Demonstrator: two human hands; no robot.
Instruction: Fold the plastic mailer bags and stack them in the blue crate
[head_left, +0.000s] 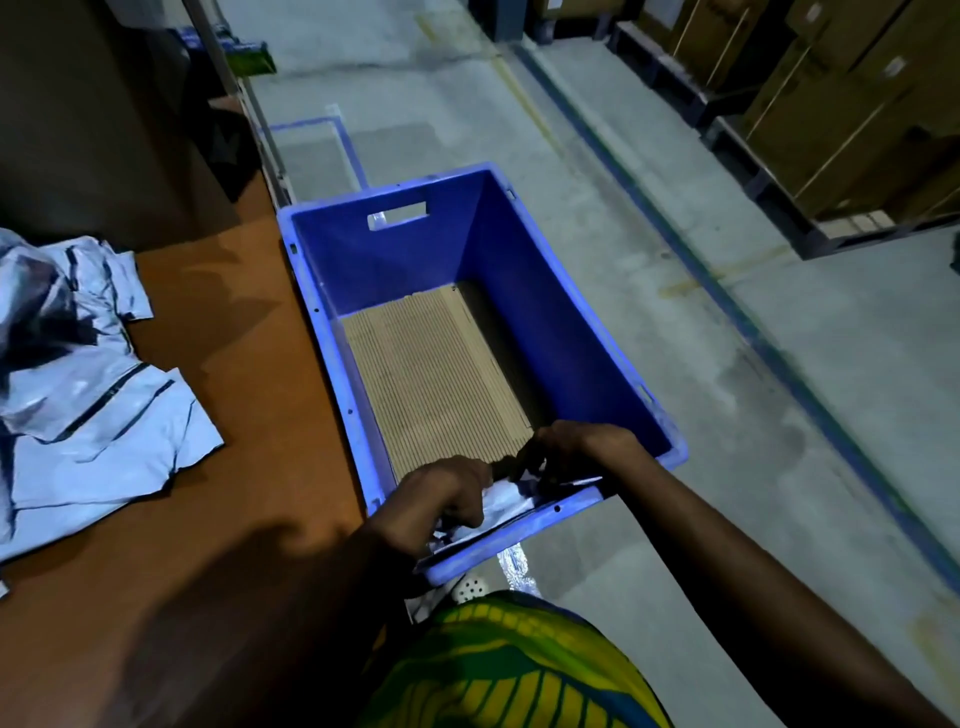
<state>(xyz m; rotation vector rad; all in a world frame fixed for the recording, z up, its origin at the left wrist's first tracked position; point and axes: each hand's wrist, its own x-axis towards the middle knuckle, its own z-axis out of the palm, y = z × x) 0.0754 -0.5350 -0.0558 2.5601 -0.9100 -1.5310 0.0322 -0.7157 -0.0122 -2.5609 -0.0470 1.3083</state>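
Folded mailer (506, 501) sits on the crate's near rim, both my hands closed on it: left hand (447, 493) fisted around its left end, right hand (576, 449) curled over the right end, fingers tucked down inside the crate (519, 270). Crate has only a cardboard liner (436, 374) on its floor, no bags stacked that I can see.

Risks: mailer is slick and wants to spring open, so if I let go too high it unfolds on the way down. It is balanced on the rim, could slide outward to the floor (675, 260) by my lap. Crate overhangs or stands just off the bench (218, 322) edge, I cannot tell which; pushing down on the near rim might tip it.

Room: crate is wide open, plenty of space to lower straight in. Walls are tall, so wrists must clear the rim. Loose pile (78, 374) lies left on the bench, well apart, clear reach between.
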